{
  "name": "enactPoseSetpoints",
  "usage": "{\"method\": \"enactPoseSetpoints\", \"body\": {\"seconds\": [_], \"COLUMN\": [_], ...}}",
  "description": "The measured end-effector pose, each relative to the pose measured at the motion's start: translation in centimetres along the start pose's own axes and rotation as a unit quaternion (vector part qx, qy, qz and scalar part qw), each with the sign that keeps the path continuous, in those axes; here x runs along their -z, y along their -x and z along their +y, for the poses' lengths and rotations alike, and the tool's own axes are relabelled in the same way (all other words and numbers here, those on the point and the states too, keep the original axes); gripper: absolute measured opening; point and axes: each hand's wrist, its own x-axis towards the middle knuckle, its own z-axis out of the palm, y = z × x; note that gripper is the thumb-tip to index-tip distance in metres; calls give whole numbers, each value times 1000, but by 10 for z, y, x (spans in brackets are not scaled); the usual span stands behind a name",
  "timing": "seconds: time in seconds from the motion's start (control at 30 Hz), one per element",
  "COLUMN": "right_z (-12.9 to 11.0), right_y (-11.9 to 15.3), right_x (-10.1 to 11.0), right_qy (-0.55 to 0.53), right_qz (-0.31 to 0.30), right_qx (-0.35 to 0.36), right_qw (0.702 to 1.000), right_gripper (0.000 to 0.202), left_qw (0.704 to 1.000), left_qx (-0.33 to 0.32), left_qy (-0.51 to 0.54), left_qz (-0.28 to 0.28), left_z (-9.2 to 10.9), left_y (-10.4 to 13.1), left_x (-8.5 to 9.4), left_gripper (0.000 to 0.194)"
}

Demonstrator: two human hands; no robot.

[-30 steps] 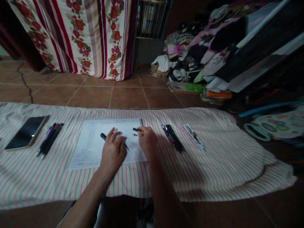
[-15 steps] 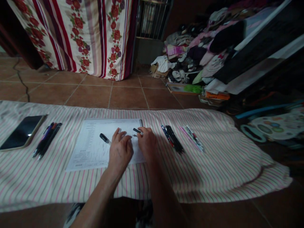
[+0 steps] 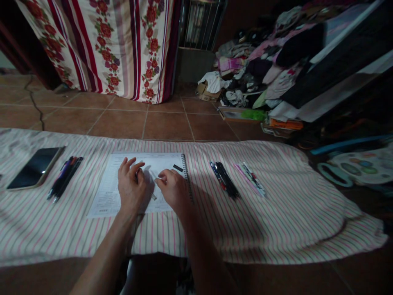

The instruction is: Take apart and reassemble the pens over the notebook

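A printed spiral notebook (image 3: 106, 198) lies on the striped cloth, both hands over it. My left hand (image 3: 132, 188) is above its left half, index and middle fingers raised, thumb and index closed about the dark end of a pen (image 3: 153, 196). The clear end of that pen shows past the thumb; its middle is hidden. My right hand (image 3: 173, 186) is pinched over the page's right half, with a thin pale piece at its fingertips, too small to name. Just beyond the right knuckles, a black pen cap (image 3: 178, 168) rests on the page.
To the left lie a phone (image 3: 33, 170) and a bundle of pens (image 3: 64, 180). On the right are dark pens (image 3: 226, 180) and a few lighter pens (image 3: 251, 179). A flowered curtain (image 3: 123, 49) hangs beyond; heaped clothes (image 3: 254, 65) fill the back right.
My left hand has moved left, onto the pen, whose angle has shifted. My right hand has drawn left and nearer me, away from the black cap, which now lies in plain view.
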Motion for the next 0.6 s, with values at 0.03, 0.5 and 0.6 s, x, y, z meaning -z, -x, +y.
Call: {"method": "enactPoseSetpoints", "body": {"seconds": [0.03,0.5,0.6], "right_z": [-1,-7,-8], "right_y": [1,0,-6], "right_x": [-1,-6,-4], "right_qy": [8,102,44], "right_qz": [-7,-14,31], "right_qx": [2,-26,-52], "right_qw": [1000,994,997], "right_gripper": [9,10,10], "left_qw": [1000,999,999], "left_qx": [-8,-32,-37], "left_qy": [-3,-9,-7], "left_qz": [0,-33,-33], "left_z": [-2,-16,-16], "left_y": [-1,2,2], "left_x": [2,16,16], "left_gripper": [23,21,21]}}
